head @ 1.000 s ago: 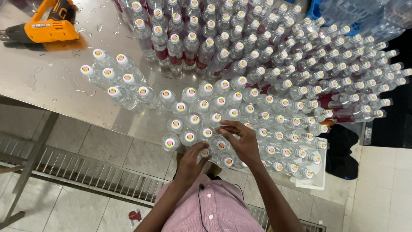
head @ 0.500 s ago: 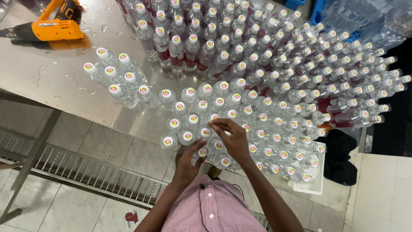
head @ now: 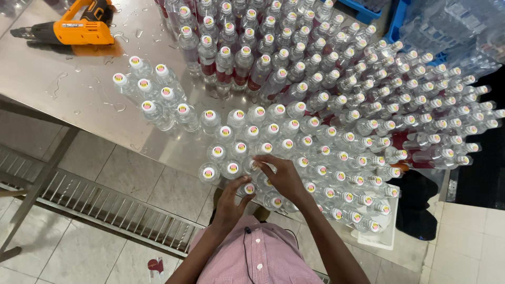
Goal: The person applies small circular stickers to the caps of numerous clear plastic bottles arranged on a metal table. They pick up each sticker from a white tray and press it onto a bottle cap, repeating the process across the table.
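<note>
Hands at the near-edge bottles

Left hand [head: 231,197] and right hand [head: 284,176], fingers curled, grip one capped bottle [head: 249,188] at the steel table [head: 79,79] near edge; most rows stand packed, a loose cluster [head: 152,94] remains apart.

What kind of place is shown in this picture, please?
Probably a bottling or packing workshop. Many capped clear bottles stand massed on a wet steel table, an orange heat gun lies on it, and wrapped bottle packs are stacked beyond.

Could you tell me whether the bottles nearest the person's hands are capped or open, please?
Capped. The bottles by the left hand and right hand each show a white cap with a coloured seal, standing upright on the steel table.
</note>
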